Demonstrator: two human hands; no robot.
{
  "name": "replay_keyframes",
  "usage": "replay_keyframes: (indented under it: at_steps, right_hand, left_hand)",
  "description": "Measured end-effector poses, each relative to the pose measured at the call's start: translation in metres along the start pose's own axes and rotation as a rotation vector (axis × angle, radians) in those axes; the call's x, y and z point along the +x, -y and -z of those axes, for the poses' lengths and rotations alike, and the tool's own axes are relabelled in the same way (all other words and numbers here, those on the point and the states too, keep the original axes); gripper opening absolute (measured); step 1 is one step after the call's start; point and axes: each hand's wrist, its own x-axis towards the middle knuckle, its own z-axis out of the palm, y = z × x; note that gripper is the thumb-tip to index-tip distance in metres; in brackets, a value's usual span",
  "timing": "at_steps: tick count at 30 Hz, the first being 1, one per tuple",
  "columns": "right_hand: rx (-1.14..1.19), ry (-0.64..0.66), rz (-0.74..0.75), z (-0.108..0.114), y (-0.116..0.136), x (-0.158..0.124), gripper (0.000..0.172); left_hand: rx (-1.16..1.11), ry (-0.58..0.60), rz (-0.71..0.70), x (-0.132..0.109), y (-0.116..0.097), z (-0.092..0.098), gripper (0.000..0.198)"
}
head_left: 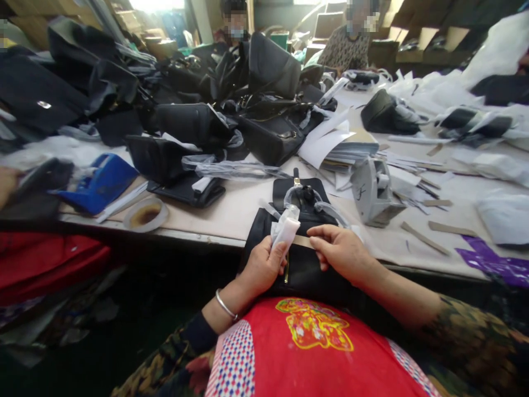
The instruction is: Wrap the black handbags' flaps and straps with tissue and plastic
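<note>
My left hand (pixel 266 264), a bangle on its wrist, is closed around a bundle in white wrapping (pixel 286 234). Just to its right, my right hand (pixel 341 248) pinches the end of a strip of tape (pixel 303 241), whose other end meets the bundle. Below both hands a black bag (pixel 258 234) lies at the table's front edge, with a gold zip pull (pixel 286 270) on its front. Plastic-wrapped handles (pixel 326 208) curve over the bag's top, beside its black flap (pixel 282 190).
A grey tape dispenser (pixel 374 193) stands right of the bag. Farther left are a blue dispenser (pixel 99 182) and a tape roll (pixel 146 215). Black bags (pixel 190 124) pile up behind. Papers (pixel 351 148) and cardboard strips (pixel 448 227) lie rightward. Two people sit across the table (pixel 210 220).
</note>
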Motion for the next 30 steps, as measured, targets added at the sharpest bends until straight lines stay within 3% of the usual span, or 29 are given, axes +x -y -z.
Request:
replay_keyframes:
  at_steps: [9, 14, 18, 21, 25, 28, 30]
  right_hand:
    - [0.170, 0.143, -0.127, -0.008, 0.005, 0.012, 0.035]
    - [0.030, 0.131, -0.120, 0.000, 0.006, 0.013, 0.055]
    - [-0.118, 0.088, -0.008, -0.005, 0.006, 0.014, 0.044]
    - [-0.071, 0.093, 0.031, -0.018, 0.008, 0.018, 0.034]
    - [0.148, 0.178, -0.113, -0.028, 0.012, 0.023, 0.030]
    - [0.295, 0.283, -0.259, -0.026, 0.016, 0.023, 0.026]
    - [0.374, 0.369, -0.280, -0.025, 0.018, 0.023, 0.023]
  left_hand:
    - [0.212, 0.003, -0.070, -0.003, -0.003, 0.006, 0.041]
    - [0.270, -0.036, -0.098, -0.005, -0.002, 0.012, 0.039]
    - [0.318, -0.023, -0.105, -0.006, 0.000, 0.013, 0.041]
    - [0.349, -0.029, -0.117, -0.006, 0.003, 0.013, 0.043]
    - [0.297, -0.072, -0.155, -0.006, 0.008, 0.014, 0.040]
    - [0.210, -0.052, -0.182, -0.006, 0.009, 0.015, 0.037]
    - [0.169, -0.044, -0.182, -0.007, 0.010, 0.016, 0.037]
